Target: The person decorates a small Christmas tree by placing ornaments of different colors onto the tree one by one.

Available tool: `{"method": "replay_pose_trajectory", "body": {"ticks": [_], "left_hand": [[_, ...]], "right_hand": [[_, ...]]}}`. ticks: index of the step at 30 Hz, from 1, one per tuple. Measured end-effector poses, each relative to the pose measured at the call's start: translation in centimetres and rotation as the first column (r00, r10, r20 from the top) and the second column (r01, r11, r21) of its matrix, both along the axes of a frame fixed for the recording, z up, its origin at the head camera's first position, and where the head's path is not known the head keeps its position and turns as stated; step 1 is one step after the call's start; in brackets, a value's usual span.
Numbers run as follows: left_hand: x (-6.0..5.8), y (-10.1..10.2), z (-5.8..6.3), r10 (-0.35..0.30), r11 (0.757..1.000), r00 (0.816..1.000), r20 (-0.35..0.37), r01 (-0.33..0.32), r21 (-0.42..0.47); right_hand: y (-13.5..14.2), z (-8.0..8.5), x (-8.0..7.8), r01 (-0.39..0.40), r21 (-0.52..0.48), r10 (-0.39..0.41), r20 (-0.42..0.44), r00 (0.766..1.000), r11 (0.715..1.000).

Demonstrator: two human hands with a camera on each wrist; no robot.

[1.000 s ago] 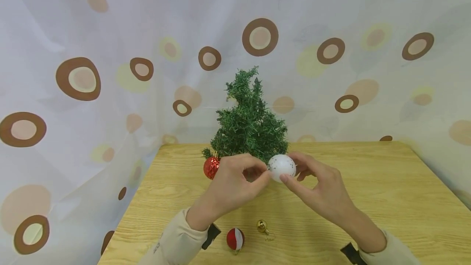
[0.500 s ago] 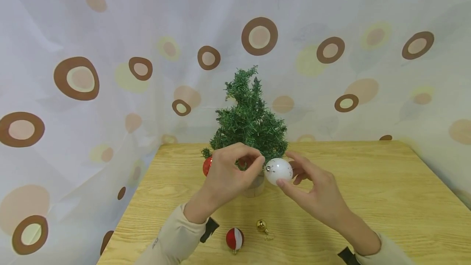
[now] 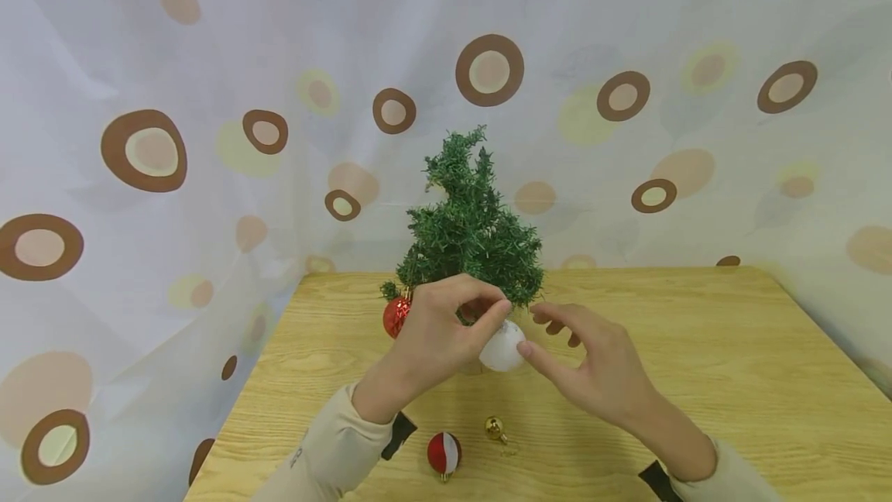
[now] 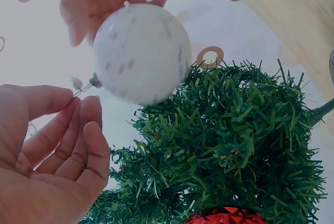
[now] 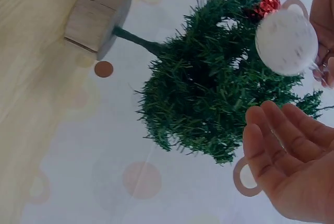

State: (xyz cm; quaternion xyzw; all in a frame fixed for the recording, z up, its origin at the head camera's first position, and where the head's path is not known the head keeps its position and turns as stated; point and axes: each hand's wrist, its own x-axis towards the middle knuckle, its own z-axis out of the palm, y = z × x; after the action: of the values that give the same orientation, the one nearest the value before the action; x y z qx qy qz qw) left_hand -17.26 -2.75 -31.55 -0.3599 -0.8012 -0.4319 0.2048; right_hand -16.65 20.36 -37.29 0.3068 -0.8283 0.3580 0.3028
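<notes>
White bauble (image 3: 503, 351) just below centre of head view, before the green tree (image 3: 474, 238). Left hand (image 3: 449, 328): narrow grip pinching its hanger (image 4: 77, 83), probably so ball dangles freely. Right hand (image 3: 602, 366): grip wide, holding nothing; forearms slant in from bottom edge over bench (image 3: 704, 355).

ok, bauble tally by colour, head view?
White bauble: 1
Red bauble: 1
Red-and-white bauble: 1
Gold bauble: 1
Total: 4
Pale patch high in the tree: too small to tell, not counted.
</notes>
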Motion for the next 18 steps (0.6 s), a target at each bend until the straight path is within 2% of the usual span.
{"method": "replay_pose_trajectory", "body": {"ticks": [3,9,13,18], "left_hand": [[0.1,-0.1,0.0,0.002,1.0,1.0,0.007,-0.002,-0.016],[0.1,0.0,-0.1,-0.001,1.0,1.0,0.029,0.002,-0.028],[-0.1,0.2,-0.2,-0.022,0.999,0.999,0.04,0.024,-0.033],[-0.1,0.2,-0.3,-0.008,0.999,0.999,0.043,0.009,-0.031]], "right_hand": [[-0.3,0.8,-0.3,-0.048,-0.015,0.047,-0.058,0.997,0.999],[-1.1,2.1,-0.8,-0.113,-0.013,0.112,-0.089,0.99,0.993],[-1.8,2.4,-1.0,-0.148,-0.021,0.146,-0.097,0.985,0.989],[-2.3,2.3,-1.2,-0.176,-0.05,0.169,-0.112,0.979,0.983]]}}
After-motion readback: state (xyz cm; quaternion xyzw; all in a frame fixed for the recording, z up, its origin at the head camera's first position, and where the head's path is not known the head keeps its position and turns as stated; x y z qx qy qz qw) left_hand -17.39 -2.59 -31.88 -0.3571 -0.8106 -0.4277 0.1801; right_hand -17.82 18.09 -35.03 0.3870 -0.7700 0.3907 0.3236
